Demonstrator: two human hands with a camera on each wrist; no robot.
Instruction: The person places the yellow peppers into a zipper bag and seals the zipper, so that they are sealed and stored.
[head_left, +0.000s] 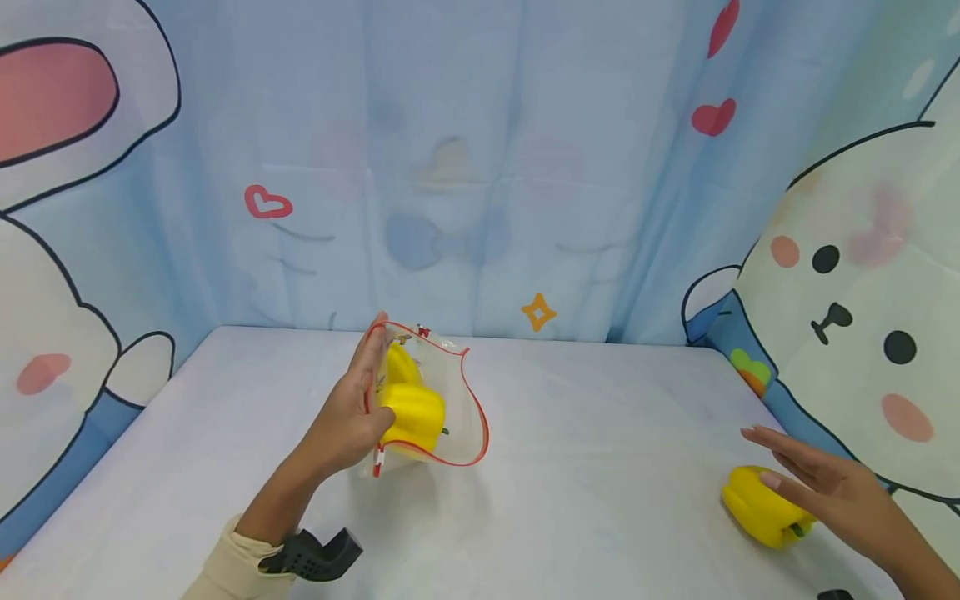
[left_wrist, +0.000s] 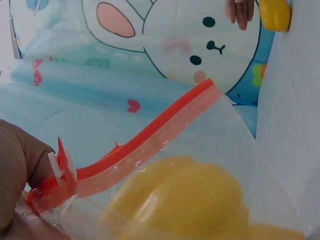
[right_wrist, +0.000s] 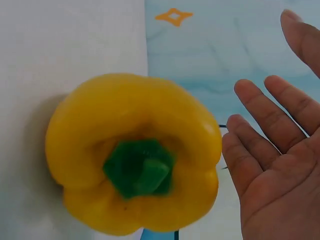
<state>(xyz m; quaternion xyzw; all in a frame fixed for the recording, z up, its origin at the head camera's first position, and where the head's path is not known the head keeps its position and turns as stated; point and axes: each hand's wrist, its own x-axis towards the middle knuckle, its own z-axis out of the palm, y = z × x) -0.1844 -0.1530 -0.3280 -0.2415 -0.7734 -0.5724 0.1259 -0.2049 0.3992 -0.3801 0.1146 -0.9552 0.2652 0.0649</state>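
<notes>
My left hand (head_left: 352,421) grips a clear zip bag (head_left: 459,400) with a red edge, thumb on one side and fingers behind. Inside the bag are yellow peppers (head_left: 414,414); the left wrist view shows the bag's red zip (left_wrist: 150,131) with a slider near my thumb. Toward the right of the table lies another yellow pepper (head_left: 757,508), its green stem (right_wrist: 140,167) facing the right wrist camera. My right hand (head_left: 840,492) hovers beside and over this pepper, fingers extended, holding nothing; in the right wrist view a palm (right_wrist: 285,185) shows.
A white-covered table (head_left: 585,467) spreads under both hands. Behind it hangs a light blue curtain (head_left: 480,167) with cartoon animals and hearts. A black wrist device (head_left: 318,557) sits on my left wrist, and part of another shows at the bottom right.
</notes>
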